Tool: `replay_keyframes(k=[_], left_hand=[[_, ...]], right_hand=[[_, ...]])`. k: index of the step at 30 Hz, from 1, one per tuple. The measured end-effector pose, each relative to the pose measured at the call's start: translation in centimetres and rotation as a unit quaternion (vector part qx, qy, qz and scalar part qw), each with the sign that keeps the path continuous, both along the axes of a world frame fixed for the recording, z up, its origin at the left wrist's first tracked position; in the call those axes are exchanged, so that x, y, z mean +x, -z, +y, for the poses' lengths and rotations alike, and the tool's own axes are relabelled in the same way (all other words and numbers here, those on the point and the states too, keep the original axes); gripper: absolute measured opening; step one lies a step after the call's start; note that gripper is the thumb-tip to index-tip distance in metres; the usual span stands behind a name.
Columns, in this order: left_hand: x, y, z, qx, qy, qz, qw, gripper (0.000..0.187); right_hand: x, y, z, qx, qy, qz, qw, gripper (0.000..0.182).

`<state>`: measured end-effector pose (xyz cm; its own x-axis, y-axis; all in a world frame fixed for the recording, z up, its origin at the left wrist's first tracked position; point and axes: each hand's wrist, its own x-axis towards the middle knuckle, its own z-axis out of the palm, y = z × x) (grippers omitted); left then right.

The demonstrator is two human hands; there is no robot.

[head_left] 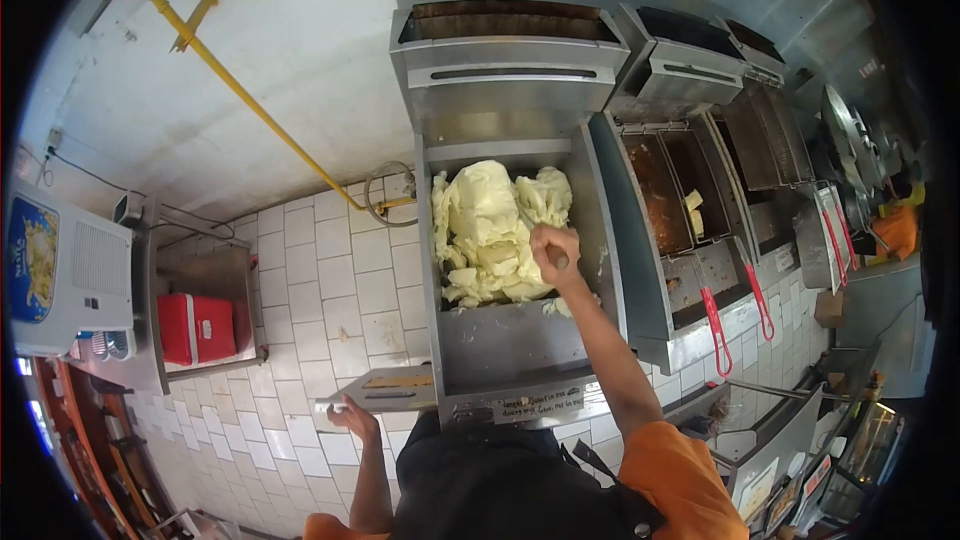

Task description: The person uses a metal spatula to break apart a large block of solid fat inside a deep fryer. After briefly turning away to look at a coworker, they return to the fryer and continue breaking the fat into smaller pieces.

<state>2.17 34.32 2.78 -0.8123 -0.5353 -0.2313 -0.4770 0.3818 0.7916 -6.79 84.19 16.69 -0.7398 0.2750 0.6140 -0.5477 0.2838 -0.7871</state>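
Large pale yellow lumps of solid fat [483,202] fill the back of a steel fryer vat [603,240] before me. My right hand [553,248] is closed in a fist round a tool with a brown wooden handle [560,261], over the front right of the lumps. Its far end is hidden by the hand and the fat, so I cannot tell which tool it is. My left hand [354,422] hangs low at the left, fingers apart and holding nothing, next to the swung-out metal door [375,403] of the fryer.
At the right, more fryers hold wire baskets with red handles [718,332]; one vat contains brown oil [655,180]. A yellow gas pipe [245,90] runs down the left wall. Further left, a red cooler box [197,328] sits on a steel shelf [245,345].
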Motion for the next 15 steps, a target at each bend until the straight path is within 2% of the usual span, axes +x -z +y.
replay_keyframes(k=[1, 2, 5, 6, 8, 12, 14, 15], left_hand=[[0.0, 2.8, -2.5, -0.123, 0.035, -0.026, 0.991, 0.078], [-0.3, 2.5, -3.0, -0.126, 0.037, -0.021, 0.991, 0.078], [-1.4, 1.1, -2.4, -0.025, 0.033, 0.018, 0.999, 0.071], [-1.7, 1.0, -2.2, -0.024, 0.033, 0.022, 0.999, 0.071], [-2.2, 1.2, -2.3, 0.010, 0.067, 0.017, 0.998, 0.067], [-1.7, 1.8, -1.1, -0.029, 0.141, 0.006, 0.990, 0.061], [-0.6, 0.6, 0.1, -0.010, 0.148, 0.031, 0.988, 0.060], [-0.3, 1.3, -0.2, -0.011, 0.158, 0.016, 0.987, 0.059]], right_hand=[[-0.3, 0.4, 0.3, -0.007, 0.014, -0.041, 0.999, 0.023], [-1.0, 0.7, 0.8, -0.012, 0.031, -0.078, 0.996, 0.022], [-4.2, 1.2, 1.7, -0.086, 0.031, -0.078, 0.993, 0.024], [-5.3, 1.0, 2.1, -0.124, 0.043, -0.087, 0.987, 0.024], [-7.4, 0.6, 3.4, -0.099, 0.021, -0.138, 0.985, 0.025], [-9.5, -1.4, 4.1, -0.070, 0.015, -0.205, 0.976, 0.025], [-9.8, -3.6, 4.9, -0.010, 0.013, -0.234, 0.972, 0.024], [-9.8, -5.7, 4.9, -0.026, 0.022, -0.225, 0.974, 0.025]])
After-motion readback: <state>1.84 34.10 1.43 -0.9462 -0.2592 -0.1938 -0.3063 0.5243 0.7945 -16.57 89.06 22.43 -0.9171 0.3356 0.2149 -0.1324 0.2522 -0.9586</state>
